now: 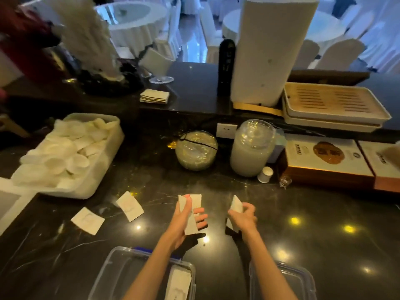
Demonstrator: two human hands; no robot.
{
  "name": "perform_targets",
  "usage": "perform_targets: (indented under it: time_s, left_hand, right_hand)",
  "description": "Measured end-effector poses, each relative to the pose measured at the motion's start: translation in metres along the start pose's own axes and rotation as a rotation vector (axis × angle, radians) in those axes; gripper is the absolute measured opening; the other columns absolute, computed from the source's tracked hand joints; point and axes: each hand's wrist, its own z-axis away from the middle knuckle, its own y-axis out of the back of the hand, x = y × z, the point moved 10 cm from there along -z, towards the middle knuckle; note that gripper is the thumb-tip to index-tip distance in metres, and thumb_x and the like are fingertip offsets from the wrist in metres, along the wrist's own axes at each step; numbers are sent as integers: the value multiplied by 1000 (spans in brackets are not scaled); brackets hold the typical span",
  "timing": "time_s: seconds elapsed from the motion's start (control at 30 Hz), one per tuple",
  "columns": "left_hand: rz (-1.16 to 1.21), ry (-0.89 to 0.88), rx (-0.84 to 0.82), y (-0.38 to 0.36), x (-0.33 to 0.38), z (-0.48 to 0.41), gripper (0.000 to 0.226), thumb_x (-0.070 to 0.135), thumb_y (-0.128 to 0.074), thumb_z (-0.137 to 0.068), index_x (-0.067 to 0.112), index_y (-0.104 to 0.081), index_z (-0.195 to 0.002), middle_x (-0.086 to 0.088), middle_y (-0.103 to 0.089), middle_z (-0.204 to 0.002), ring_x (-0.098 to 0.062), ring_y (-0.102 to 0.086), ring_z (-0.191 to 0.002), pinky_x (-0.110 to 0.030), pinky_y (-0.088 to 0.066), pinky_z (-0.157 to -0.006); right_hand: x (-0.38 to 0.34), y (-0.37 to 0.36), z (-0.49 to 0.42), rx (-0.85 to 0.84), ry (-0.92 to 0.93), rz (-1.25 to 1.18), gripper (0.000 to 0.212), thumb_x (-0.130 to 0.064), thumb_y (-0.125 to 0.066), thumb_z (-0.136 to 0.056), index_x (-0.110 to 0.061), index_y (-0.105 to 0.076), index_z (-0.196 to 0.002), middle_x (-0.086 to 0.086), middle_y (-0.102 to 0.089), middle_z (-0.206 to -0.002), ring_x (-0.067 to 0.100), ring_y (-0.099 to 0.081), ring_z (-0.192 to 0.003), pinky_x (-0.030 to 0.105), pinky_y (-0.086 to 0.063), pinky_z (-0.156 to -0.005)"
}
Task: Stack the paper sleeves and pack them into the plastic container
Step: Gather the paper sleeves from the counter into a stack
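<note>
Holding a few paper sleeves [190,215] upright above the dark tabletop [303,245], the left hand [184,221] has its thumb and fingers closed around them, with two sleeve tops showing above the thumb. Just to its right, apart from it, the right hand [243,217] is clamped on another paper sleeve [236,205], which tilts up out of the fist; whether that is one sleeve or several pressed together is hard to tell from this angle. Two loose sleeves lie flat on the tabletop to the left of the hands: one nearer the hands [129,205] and one farther left [87,220]. At the near edge, under the left forearm, an open clear plastic container [112,271] already holds a stack of sleeves [178,282] against its right side. A second clear plastic piece, maybe the lid [303,284], lies under the right forearm. Back left sits a white bin [95,182] heaped with white cup-like items [65,156].
</note>
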Motion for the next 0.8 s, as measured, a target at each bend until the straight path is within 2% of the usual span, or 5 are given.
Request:
perform_targets:
  time_s: [0.23,0.4,0.6,0.7,0.8]
  left_hand:
    - [-182,-112,119,56,17,24,84,81,-71,-55,44,-49,-127,-2,-69,-115,-14,-75,-94,-31,-62,-76]
    - [-266,-126,82,105,41,31,32,43,-64,-90,61,-48,-110,-7,-61,-123,-22,-69,-105,-35,-62,-79]
    - [-31,-55,45,174,61,12,31,12,-43,-104,35,-47,-124,-23,-67,-115,-37,-76,-87,-46,-61,-65]
    - [-32,-44,46,188,66,12,28,14,-46,-103,32,-49,-125,-22,-68,-116,-33,-77,-84,-45,-61,-65]
    - [-42,-12,67,227,67,6,24,18,-50,-103,35,-53,-120,-15,-71,-113,-29,-77,-88,-42,-62,-68]
  right_hand:
    - [-52,-144,118,-481,434,110,37,-32,-75,-77,-27,-58,-109,-9,-63,-102,10,-64,-93,13,-52,-65]
    - [-64,-193,141,-599,486,186,28,-34,-69,-86,-28,-68,-114,-6,-72,-108,10,-69,-100,27,-58,-89]
    - [-72,-150,72,130,258,331,28,-30,-67,-91,-9,-65,-108,14,-67,-117,31,-61,-112,40,-51,-94]
    - [-55,-140,54,234,139,591,73,-50,-72,-83,-2,-47,-133,22,-50,-136,39,-49,-126,46,-45,-101]
    - [-40,-159,51,320,119,717,73,-52,-72,-82,-7,-44,-132,20,-47,-136,36,-46,-123,43,-46,-98]
